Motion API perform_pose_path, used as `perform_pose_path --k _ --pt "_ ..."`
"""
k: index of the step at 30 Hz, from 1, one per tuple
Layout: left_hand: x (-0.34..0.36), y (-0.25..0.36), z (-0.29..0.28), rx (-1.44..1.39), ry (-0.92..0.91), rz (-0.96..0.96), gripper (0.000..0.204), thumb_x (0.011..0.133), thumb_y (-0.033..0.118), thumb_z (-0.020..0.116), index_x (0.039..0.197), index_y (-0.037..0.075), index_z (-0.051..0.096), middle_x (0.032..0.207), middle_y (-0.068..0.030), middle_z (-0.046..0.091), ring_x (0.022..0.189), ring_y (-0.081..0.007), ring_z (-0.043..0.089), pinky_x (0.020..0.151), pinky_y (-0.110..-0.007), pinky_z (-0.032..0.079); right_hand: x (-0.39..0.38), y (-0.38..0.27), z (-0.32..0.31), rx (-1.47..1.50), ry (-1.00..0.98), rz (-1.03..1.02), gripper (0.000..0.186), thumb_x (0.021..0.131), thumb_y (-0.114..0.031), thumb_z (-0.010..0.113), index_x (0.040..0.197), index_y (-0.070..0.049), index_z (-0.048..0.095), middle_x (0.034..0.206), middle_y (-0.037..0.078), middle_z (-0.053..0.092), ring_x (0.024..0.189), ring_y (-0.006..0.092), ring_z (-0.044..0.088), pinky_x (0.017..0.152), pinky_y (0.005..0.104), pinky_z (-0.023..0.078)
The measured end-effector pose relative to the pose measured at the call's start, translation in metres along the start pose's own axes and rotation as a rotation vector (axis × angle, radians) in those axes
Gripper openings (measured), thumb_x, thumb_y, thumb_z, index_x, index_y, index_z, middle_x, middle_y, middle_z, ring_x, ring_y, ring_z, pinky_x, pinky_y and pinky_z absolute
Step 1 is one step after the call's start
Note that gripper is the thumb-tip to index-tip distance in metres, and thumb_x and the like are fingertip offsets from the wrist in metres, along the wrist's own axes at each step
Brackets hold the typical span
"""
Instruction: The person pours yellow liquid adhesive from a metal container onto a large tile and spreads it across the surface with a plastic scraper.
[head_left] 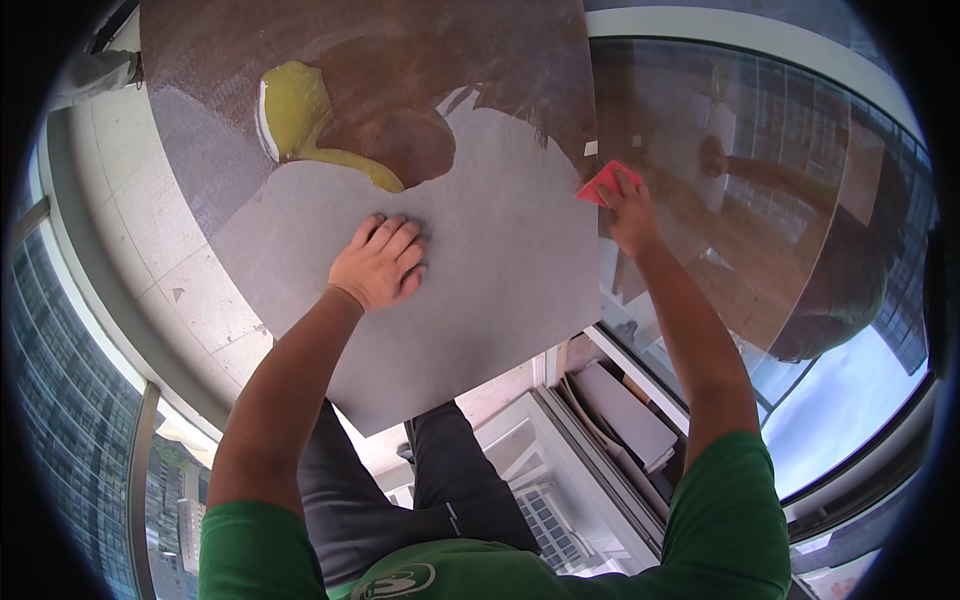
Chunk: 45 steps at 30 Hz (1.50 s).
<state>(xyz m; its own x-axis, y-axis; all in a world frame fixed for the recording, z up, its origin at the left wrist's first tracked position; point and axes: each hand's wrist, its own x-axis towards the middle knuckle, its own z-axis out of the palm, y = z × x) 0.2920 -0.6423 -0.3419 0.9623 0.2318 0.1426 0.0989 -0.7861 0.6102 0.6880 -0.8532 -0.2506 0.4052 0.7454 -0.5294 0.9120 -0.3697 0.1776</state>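
Observation:
A large board (480,280) lies before me, with a matte grey near part and a brown, glossy far part that looks wet. At its far left, a shiny yellow-green pool (298,105) of thick liquid trails a tongue along the border between grey and brown. My left hand (380,262) rests on the grey part just below that tongue, its fingers bent and slightly apart, holding nothing. Over the board's right edge, my right hand (630,208) pinches a flat red scraper (606,184) between thumb and fingers. A small pale square (590,148) sits just beyond the scraper.
A reflective glass pane (740,180) in a white frame stands along the right. Below it, flat panels (625,415) are stacked in a gap. Light floor tiles (165,265) and a curved ledge run along the left. A whitish object (95,80) shows at the upper left.

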Motion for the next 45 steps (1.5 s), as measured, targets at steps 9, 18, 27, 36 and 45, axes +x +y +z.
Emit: perform_pose_path --k 9,18,27,36,45 --pt "-0.003 -0.001 0.002 0.007 0.007 0.002 0.033 0.08 0.031 0.069 0.108 0.014 0.061 0.123 -0.006 0.056 0.122 -0.0255 0.051 0.106 -0.046 0.038 0.018 -0.07 -0.07 0.299 0.255 -0.039 0.048 0.089 -0.007 0.061 0.136 -0.021 0.059 0.145 0.013 0.053 0.12 0.0369 0.056 0.099 0.0431 0.051" --pt "0.001 0.0 -0.002 -0.017 0.036 0.002 0.027 0.081 0.028 0.066 0.104 0.013 0.061 0.12 -0.0061 0.057 0.119 -0.0247 0.053 0.106 -0.045 0.038 0.087 -0.066 -0.068 0.062 0.198 0.065 0.049 0.092 -0.007 0.059 0.139 -0.02 0.055 0.149 0.013 0.048 0.123 0.0374 0.055 0.101 0.0441 0.05" --pt "0.001 -0.001 -0.003 -0.027 0.039 0.004 0.027 0.081 0.028 0.066 0.103 0.013 0.061 0.121 -0.006 0.057 0.119 -0.0248 0.053 0.107 -0.045 0.038 0.012 -0.021 0.015 -0.095 0.003 0.172 0.057 0.09 -0.009 0.058 0.145 -0.02 0.049 0.155 0.012 0.04 0.127 0.0402 0.05 0.102 0.0465 0.05" --pt "0.001 0.0 0.0 -0.013 0.015 0.0 0.029 0.081 0.029 0.067 0.106 0.014 0.061 0.122 -0.0058 0.057 0.12 -0.025 0.052 0.107 -0.045 0.038 -0.025 -0.035 -0.001 -0.021 -0.094 0.199 0.042 0.093 -0.018 0.058 0.135 -0.016 0.055 0.141 0.017 0.053 0.116 0.0416 0.059 0.093 0.0483 0.052" --pt "0.0 0.0 -0.002 -0.004 0.013 -0.004 0.031 0.081 0.029 0.068 0.107 0.014 0.062 0.122 -0.0055 0.057 0.121 -0.0248 0.052 0.107 -0.045 0.038 0.021 -0.019 -0.035 0.375 0.082 0.453 0.034 0.096 -0.024 0.054 0.125 -0.007 0.059 0.099 0.023 0.07 0.091 0.04 0.068 0.08 0.047 0.052"
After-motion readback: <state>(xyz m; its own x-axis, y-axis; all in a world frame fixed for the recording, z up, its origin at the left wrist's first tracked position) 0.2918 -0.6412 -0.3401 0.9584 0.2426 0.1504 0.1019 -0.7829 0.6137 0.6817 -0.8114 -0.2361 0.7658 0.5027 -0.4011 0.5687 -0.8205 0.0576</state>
